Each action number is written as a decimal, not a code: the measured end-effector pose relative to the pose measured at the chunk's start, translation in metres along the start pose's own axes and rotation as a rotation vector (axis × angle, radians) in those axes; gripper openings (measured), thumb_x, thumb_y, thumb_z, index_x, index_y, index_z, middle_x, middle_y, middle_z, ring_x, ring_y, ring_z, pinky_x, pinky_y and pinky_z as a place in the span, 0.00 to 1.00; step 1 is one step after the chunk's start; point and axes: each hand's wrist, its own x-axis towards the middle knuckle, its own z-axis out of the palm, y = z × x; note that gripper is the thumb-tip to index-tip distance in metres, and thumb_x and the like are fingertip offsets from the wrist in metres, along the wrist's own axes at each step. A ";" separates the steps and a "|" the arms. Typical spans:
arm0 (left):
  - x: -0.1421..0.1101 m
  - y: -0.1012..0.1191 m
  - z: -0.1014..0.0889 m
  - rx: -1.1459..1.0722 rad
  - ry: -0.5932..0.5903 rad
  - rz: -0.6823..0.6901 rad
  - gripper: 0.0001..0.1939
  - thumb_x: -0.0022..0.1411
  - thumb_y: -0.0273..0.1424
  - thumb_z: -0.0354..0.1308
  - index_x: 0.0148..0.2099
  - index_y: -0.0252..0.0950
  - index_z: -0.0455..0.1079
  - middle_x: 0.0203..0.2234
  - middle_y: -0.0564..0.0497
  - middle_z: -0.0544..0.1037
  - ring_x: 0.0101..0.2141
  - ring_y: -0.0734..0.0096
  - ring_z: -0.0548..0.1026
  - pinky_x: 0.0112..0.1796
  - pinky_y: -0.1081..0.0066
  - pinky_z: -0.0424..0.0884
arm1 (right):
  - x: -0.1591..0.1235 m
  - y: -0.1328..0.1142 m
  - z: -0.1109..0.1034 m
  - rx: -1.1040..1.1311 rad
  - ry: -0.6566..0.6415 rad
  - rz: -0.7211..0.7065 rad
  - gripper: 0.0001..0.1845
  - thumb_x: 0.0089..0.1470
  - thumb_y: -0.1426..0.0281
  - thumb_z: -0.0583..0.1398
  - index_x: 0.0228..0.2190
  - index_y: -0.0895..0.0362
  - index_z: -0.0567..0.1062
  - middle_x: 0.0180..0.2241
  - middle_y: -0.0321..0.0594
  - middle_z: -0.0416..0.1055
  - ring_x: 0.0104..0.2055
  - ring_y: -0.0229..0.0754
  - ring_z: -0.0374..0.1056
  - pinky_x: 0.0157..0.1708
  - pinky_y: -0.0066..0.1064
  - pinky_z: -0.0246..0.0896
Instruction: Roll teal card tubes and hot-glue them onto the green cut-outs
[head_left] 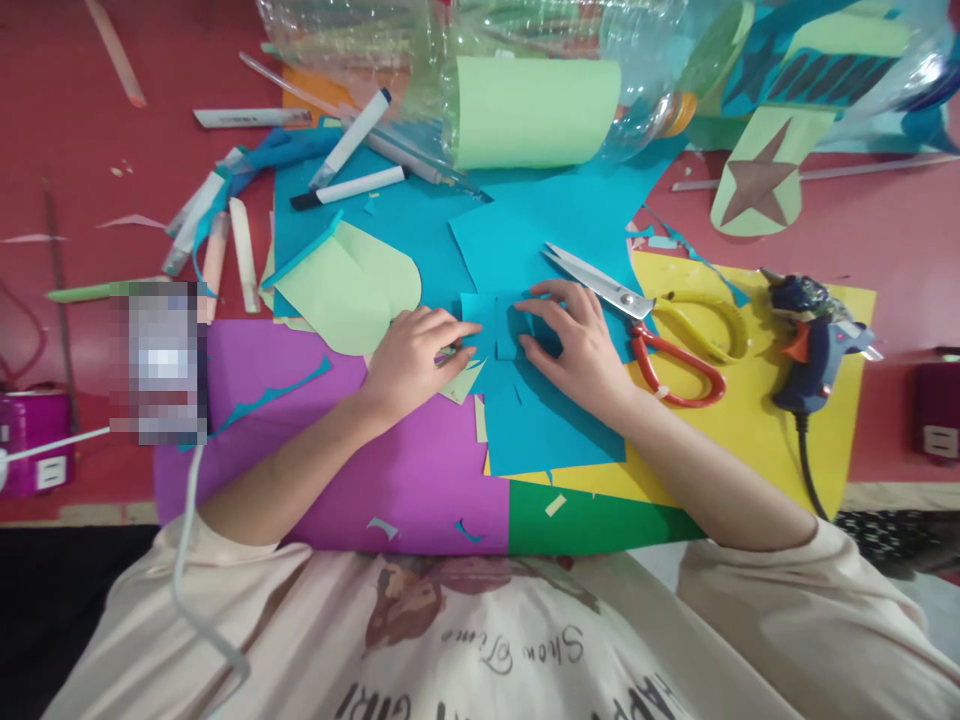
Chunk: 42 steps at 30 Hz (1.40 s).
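Observation:
Between my hands lies a small blue paper piece [478, 318], on top of larger blue paper [555, 430]. My left hand [420, 362] is at its left edge, thumb and index finger apart, with nothing visibly gripped. On the other side, my right hand [574, 342] rests with spread, bent fingers, its fingertips at the blue paper. A pair of scissors [637, 320] with one yellow and one red handle lies partly open just beyond my right hand. Light green cut paper [356, 285] with a blue strip along one edge is beside my left hand.
Purple [337, 480], yellow [765, 440] and green sheets [592, 520] cover the near table. A glue gun [810, 350] with a cord lies right. Markers [360, 187] are scattered at back left, before plastic bottles [645, 90]. A blurred-screen device [165, 360] with a cable is left.

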 end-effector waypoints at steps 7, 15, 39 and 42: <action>-0.001 0.004 -0.001 0.166 -0.007 0.053 0.12 0.65 0.31 0.54 0.48 0.37 0.75 0.40 0.43 0.77 0.41 0.61 0.75 0.39 0.63 0.70 | -0.002 0.002 0.004 -0.063 -0.027 -0.125 0.14 0.60 0.70 0.53 0.45 0.56 0.76 0.49 0.47 0.73 0.50 0.51 0.67 0.50 0.47 0.62; -0.001 0.004 0.001 0.128 -0.073 0.131 0.15 0.67 0.27 0.50 0.52 0.38 0.73 0.53 0.42 0.74 0.55 0.56 0.71 0.50 0.54 0.70 | -0.001 0.001 0.002 -0.076 -0.053 -0.132 0.16 0.60 0.64 0.55 0.46 0.57 0.75 0.50 0.48 0.73 0.51 0.52 0.67 0.49 0.46 0.62; -0.003 0.004 0.004 0.167 -0.011 0.193 0.14 0.66 0.29 0.52 0.50 0.38 0.75 0.52 0.39 0.74 0.54 0.51 0.71 0.48 0.52 0.72 | -0.002 0.002 0.002 -0.073 -0.081 -0.118 0.19 0.58 0.62 0.57 0.48 0.56 0.75 0.53 0.47 0.72 0.55 0.53 0.64 0.54 0.48 0.59; -0.003 0.004 0.004 0.165 -0.024 0.180 0.14 0.66 0.30 0.52 0.50 0.38 0.74 0.53 0.39 0.73 0.55 0.52 0.71 0.49 0.52 0.72 | -0.001 0.000 0.002 -0.086 -0.086 -0.103 0.19 0.59 0.62 0.56 0.48 0.56 0.75 0.53 0.46 0.72 0.55 0.53 0.64 0.54 0.48 0.59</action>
